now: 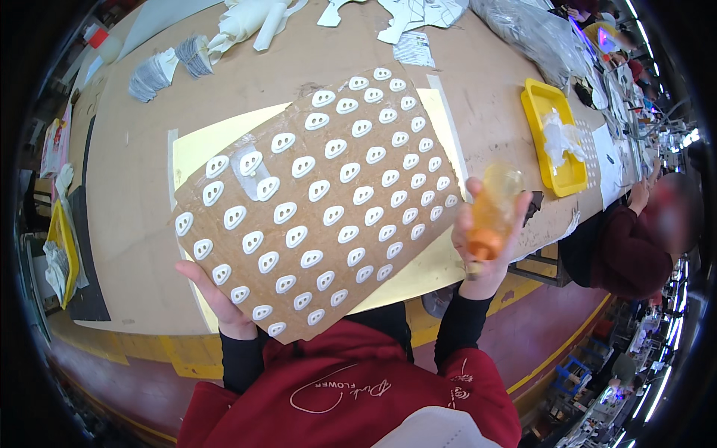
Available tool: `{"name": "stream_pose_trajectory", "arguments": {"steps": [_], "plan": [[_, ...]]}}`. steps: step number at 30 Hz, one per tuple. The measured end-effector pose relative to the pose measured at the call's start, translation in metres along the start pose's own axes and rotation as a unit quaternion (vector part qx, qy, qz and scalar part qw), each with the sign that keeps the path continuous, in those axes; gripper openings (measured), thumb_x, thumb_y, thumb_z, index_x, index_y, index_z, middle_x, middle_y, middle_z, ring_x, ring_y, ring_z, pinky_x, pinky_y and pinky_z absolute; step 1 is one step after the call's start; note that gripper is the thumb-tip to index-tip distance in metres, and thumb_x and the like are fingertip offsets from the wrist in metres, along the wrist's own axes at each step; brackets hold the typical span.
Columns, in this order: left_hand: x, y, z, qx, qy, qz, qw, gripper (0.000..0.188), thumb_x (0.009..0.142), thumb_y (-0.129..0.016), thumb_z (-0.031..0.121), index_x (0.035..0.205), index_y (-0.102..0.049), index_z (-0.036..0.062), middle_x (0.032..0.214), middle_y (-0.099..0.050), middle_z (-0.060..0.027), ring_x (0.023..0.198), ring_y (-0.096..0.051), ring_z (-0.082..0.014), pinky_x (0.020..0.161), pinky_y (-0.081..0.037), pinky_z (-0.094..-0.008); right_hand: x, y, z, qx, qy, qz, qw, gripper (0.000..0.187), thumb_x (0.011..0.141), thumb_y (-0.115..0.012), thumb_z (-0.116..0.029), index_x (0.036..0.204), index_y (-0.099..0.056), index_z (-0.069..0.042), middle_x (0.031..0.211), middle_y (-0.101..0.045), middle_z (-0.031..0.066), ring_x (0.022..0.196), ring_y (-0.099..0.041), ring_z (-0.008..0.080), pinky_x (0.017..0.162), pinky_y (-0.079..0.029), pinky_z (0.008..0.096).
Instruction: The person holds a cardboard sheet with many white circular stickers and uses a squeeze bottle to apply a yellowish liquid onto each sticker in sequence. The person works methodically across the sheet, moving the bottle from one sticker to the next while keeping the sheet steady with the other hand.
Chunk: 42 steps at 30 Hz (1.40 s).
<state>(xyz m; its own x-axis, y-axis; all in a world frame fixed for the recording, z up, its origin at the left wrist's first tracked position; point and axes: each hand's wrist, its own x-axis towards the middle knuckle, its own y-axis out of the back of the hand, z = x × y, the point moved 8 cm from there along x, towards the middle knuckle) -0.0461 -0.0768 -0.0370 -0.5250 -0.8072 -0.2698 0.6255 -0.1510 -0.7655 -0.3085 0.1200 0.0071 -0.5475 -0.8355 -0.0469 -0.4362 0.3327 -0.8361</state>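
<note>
Head view: right hand (504, 257) grasping one orange bottle (497, 201) at 3 o'clock, left hand (216, 297) at 8 under one central brown board (341, 194), can't tell its grip, two yellow trays (567, 177), 2 and 9

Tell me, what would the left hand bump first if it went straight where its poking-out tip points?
The left hand would probably pass over brown table and reach the black strip first; its height is unclear.

Hiding the fingers of the bare left hand (216, 297) beneath the brown rectangular cardboard sheet (308, 213); covering much of the pale-yellow paper (420, 275) under it; blurring the translucent orange bottle (494, 205) just right of it; cutting off the crumpled clear plastic film (523, 37) beyond its upper right.
</note>
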Motion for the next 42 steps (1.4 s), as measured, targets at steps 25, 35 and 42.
{"name": "stream_pose_trajectory", "arguments": {"steps": [25, 35, 42], "plan": [[-0.002, 0.001, 0.002, 0.019, -0.004, 0.001, 1.000, 0.078, 0.086, -0.028, 0.067, 0.140, -0.023, 0.0106, 0.137, -0.037, -0.0112, 0.120, -0.043, -0.0259, 0.096, -0.042, -0.0428, -0.018, -0.018, -0.012, -0.384, 0.328, 0.147, 0.851, 0.056, 0.078, -0.070, -0.032, 0.113, -0.037, -0.002, 0.099, -0.057, 0.0179, 0.095, -0.060, 0.0284, 0.081, -0.050, 0.0359], [-0.003, 0.006, 0.000, 0.005, 0.007, -0.012, 1.000, 0.078, 0.086, -0.028, 0.067, 0.139, -0.023, 0.0095, 0.136, -0.038, -0.0117, 0.120, -0.043, -0.0258, 0.095, -0.043, -0.0423, -0.019, -0.024, -0.004, -0.427, 0.309, 0.134, 0.839, 0.060, 0.076, -0.070, -0.038, 0.112, -0.037, -0.004, 0.103, -0.048, 0.0119, 0.091, -0.061, 0.0327, 0.076, -0.051, 0.0391], [-0.003, 0.007, 0.001, 0.016, 0.003, -0.005, 1.000, 0.077, 0.087, -0.028, 0.066, 0.139, -0.023, 0.0093, 0.136, -0.037, -0.0119, 0.120, -0.044, -0.0254, 0.096, -0.043, -0.0415, -0.018, -0.037, 0.000, -0.414, 0.306, 0.096, 0.852, 0.059, 0.075, -0.074, -0.030, 0.111, -0.036, -0.005, 0.101, -0.059, 0.0228, 0.095, -0.060, 0.0274, 0.079, -0.049, 0.0330]]}}
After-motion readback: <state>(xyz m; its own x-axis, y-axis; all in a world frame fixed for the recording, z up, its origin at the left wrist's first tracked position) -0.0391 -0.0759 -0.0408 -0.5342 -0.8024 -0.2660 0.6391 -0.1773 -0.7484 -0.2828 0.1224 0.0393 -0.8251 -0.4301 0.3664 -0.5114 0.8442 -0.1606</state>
